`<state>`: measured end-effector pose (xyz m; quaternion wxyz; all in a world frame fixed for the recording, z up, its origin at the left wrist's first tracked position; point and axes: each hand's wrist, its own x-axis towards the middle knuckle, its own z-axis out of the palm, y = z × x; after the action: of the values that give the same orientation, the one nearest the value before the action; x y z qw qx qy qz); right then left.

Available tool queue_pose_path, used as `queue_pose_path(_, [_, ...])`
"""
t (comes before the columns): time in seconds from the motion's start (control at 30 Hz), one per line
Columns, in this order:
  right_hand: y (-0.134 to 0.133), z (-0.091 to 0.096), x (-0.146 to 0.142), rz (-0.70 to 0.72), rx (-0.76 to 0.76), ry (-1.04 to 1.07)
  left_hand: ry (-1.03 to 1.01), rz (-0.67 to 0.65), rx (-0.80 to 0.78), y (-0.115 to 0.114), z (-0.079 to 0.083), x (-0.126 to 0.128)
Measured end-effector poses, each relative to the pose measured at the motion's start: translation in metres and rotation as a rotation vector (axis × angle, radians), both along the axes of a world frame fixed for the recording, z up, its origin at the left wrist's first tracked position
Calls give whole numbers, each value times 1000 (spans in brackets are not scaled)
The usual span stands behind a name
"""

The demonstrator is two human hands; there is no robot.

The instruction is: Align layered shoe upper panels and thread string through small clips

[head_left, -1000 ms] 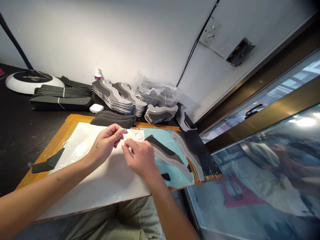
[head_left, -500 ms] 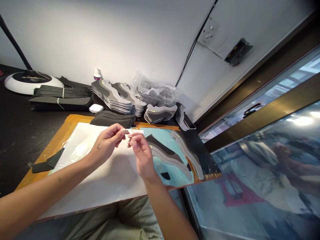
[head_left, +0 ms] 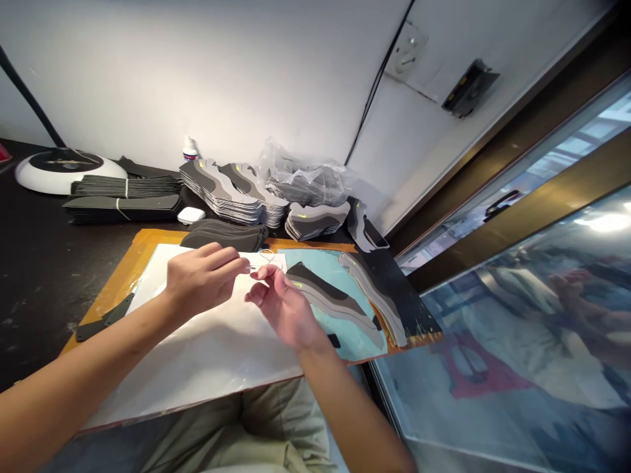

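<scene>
Above the white sheet (head_left: 221, 348), my left hand (head_left: 202, 279) is closed in a pinch, palm turned down. Facing it at fingertip distance, my right hand (head_left: 286, 309) has thumb and index finger pinched and its other fingers curled. A thin white band (head_left: 267, 253) loops up just behind the right fingertips. A small pale bit shows between the two hands; the fingers hide how it joins the loop. To the right, a grey and black layered shoe-upper piece (head_left: 335, 302) with a yellow mark lies on a light blue sheet (head_left: 315, 255).
Behind the board stand stacks of grey pieces (head_left: 221, 194), banded black pieces (head_left: 123, 209), dark loose pieces (head_left: 221, 235) and a clear plastic bag (head_left: 305, 177). A lamp base (head_left: 69, 172) is at left, a small bottle (head_left: 190, 148) by the wall, and a glass pane (head_left: 493, 355) at right.
My left hand has rolled over so its back faces up, and it sits slightly left. My right hand has tilted and opened out somewhat. The white loop stays near the right fingertips.
</scene>
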<state>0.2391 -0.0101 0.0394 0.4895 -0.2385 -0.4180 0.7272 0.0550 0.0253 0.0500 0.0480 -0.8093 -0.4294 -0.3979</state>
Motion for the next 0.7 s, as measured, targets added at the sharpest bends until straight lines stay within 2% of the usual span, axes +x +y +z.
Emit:
queue_pose_path(0.1, [5,8,10,-30,22,-157,125,-30,-100,2,-3,2])
queue_pose_path(0.2, [13,20,15,-72,-33,-262,167,-71,-166,2,-11,9])
queue_pose_path(0.3, [24,30,15,-66,-90,-416,134,-108,-257,0,-18,18])
queue_pose_path(0.4, [36,38,12,-41,-37,-646,49,-149,-365,2,-18,23])
queue_pose_path(0.47, [45,42,9,-14,73,-820,-38,-189,-524,4,-16,22])
queue_pose_path(0.53, [54,47,7,20,204,-957,-166,-273,-798,7,-14,19])
queue_pose_path(0.6, [60,51,4,86,285,-1000,-314,-380,-1068,9,-12,14])
queue_pose_path(0.7, [65,58,4,184,222,-907,-493,-503,-1251,8,-8,10])
